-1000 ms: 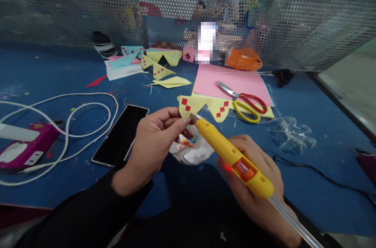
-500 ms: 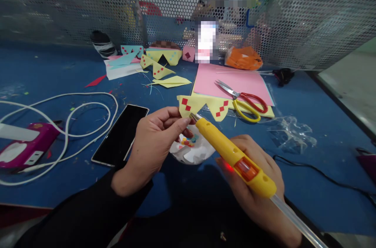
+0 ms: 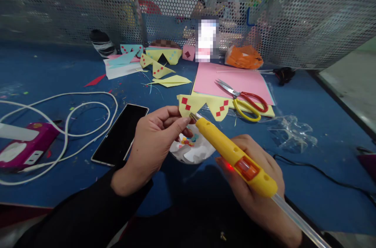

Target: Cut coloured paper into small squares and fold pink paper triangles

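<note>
My left hand (image 3: 152, 146) pinches the left end of a yellow folded paper piece (image 3: 205, 105) with zigzag points and small red squares. A yellow glue gun (image 3: 232, 154) lies in my right hand (image 3: 255, 173), which is wrapped round it. The gun's metal tip touches the paper right beside my left thumb. A clear glue stick (image 3: 296, 220) pokes out of its back end. Under my hands sits a small white dish (image 3: 192, 148) with coloured paper bits.
Scissors (image 3: 243, 101) lie on pink paper (image 3: 232, 79). A black phone (image 3: 122, 132), a white cable (image 3: 70, 123) and a magenta device (image 3: 23, 146) lie left. More folded paper pieces (image 3: 158, 66) sit at the back before a perforated metal screen (image 3: 308, 17). Crumpled clear plastic (image 3: 290, 132) lies right.
</note>
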Demonstrator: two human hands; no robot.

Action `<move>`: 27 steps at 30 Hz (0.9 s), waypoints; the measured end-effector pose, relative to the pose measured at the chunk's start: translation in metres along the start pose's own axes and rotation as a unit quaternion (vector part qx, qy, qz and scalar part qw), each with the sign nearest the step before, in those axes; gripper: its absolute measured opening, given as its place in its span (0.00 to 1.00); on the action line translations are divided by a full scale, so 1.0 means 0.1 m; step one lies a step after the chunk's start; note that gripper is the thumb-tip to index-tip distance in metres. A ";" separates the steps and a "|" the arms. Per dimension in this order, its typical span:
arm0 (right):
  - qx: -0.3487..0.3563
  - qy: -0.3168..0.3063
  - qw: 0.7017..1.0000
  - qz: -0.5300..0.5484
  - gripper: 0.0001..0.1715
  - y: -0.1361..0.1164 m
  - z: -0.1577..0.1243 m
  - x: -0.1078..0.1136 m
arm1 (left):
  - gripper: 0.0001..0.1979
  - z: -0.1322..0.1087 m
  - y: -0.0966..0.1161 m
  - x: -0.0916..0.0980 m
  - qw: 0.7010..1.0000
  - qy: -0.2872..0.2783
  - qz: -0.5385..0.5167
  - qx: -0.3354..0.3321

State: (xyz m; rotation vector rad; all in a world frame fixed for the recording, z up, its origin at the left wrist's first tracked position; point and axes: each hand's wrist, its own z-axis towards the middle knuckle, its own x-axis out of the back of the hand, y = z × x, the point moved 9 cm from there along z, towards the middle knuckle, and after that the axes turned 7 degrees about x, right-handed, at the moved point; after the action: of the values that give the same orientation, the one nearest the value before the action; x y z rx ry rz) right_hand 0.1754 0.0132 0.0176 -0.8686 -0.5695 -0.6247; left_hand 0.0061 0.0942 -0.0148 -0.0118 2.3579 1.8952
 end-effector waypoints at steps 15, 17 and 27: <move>0.001 -0.001 1.000 -0.014 0.04 0.00 0.00 0.01 | 0.02 0.01 -0.01 0.00 1.000 -0.002 0.002 -0.003; 0.001 -0.003 1.000 -0.015 0.04 -0.01 0.00 0.00 | 0.03 0.01 -0.01 0.00 1.000 -0.001 0.004 -0.002; 0.001 0.000 1.000 -0.012 0.04 0.00 -0.01 -0.01 | 0.04 0.01 0.00 0.01 1.000 0.002 0.019 -0.010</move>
State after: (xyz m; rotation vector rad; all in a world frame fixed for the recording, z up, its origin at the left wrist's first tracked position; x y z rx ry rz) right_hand 0.1753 0.0130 0.0163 -0.8600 -0.5808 -0.6459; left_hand 0.0053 0.0950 -0.0149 0.0275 2.3586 1.9368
